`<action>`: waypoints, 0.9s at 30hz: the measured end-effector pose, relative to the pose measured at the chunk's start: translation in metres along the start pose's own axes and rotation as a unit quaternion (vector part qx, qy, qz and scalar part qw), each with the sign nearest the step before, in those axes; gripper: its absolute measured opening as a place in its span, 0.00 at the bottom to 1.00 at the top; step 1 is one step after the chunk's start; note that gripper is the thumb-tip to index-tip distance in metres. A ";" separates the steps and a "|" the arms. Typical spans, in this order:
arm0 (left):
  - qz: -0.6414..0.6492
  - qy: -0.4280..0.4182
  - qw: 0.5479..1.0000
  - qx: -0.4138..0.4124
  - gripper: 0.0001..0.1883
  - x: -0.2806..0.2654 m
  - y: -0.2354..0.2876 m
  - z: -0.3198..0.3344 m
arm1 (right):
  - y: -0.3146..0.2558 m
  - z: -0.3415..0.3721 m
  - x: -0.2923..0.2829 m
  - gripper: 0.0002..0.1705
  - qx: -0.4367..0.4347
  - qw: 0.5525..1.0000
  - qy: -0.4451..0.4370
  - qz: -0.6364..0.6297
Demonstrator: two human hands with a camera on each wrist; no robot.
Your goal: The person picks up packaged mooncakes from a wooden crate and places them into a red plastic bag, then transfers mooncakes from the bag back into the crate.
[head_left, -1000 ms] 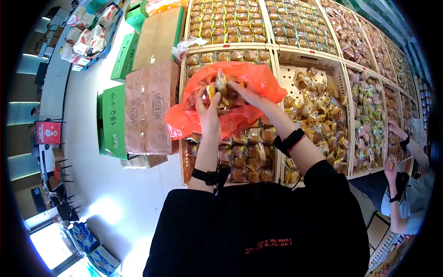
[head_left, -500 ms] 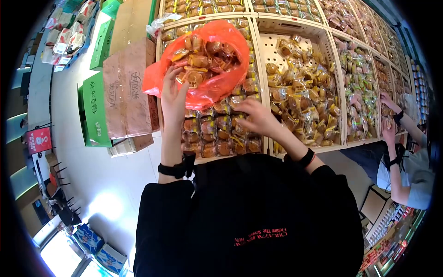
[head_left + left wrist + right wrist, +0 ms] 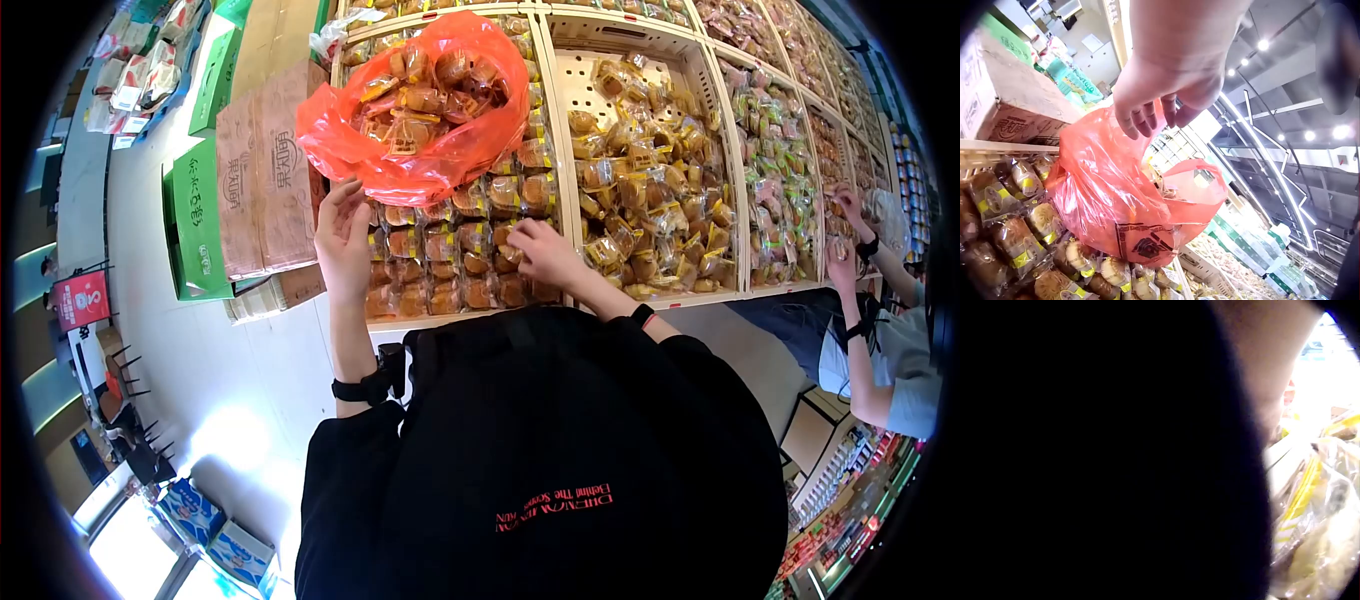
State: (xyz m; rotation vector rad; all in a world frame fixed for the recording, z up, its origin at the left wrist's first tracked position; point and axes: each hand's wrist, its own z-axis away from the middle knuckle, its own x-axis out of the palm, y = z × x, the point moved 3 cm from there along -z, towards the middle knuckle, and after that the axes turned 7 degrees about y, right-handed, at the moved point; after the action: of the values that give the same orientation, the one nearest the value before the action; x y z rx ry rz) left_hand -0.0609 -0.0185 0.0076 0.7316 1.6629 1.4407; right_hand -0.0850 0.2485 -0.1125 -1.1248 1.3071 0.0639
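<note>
A red plastic bag (image 3: 460,175) full of wrapped cakes (image 3: 425,100) lies with its mouth open on the rows of a wooden crate. My left hand (image 3: 343,240) is by the bag's near left side, fingers relaxed and holding nothing. From the left wrist, the loosely bent fingers of the left hand (image 3: 1163,94) show over the bag (image 3: 1110,194). My right hand (image 3: 548,255) reaches down to the wrapped cakes in the crate's front right rows, fingers bent at them. What lies under its fingertips is hidden, so I cannot tell if it pinches one. Darkness fills most of the right wrist view.
To the right, a crate (image 3: 735,150) holds a loose heap of wrapped cakes. Cardboard boxes (image 3: 265,180) and a green box (image 3: 200,225) stand at the left. Another person's hands (image 3: 840,255) work over crates at the far right.
Both hands have come out of the red bag, which now lies open farther forward. The left hand has let go of its edge. The right hand has moved onto the rows of cakes.
</note>
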 end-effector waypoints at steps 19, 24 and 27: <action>-0.119 0.021 0.993 -0.004 0.35 0.030 0.001 -0.076 | -0.062 -0.208 -0.111 0.22 -0.169 0.958 0.230 -0.020; -0.137 -0.024 0.989 -0.042 0.16 0.006 -0.022 -0.071 | -0.052 -0.219 -0.137 0.33 -0.102 0.915 0.340 0.190; 0.040 0.055 0.997 -0.030 0.09 0.001 -0.004 -0.069 | -0.010 -0.232 -0.123 0.24 -0.087 0.930 0.293 0.206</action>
State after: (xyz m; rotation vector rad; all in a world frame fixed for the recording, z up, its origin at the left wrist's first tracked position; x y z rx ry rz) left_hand -0.1200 -0.0541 0.0052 0.7028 1.6820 1.6061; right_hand -0.2876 0.1517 0.0250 -1.0354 2.0985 0.1653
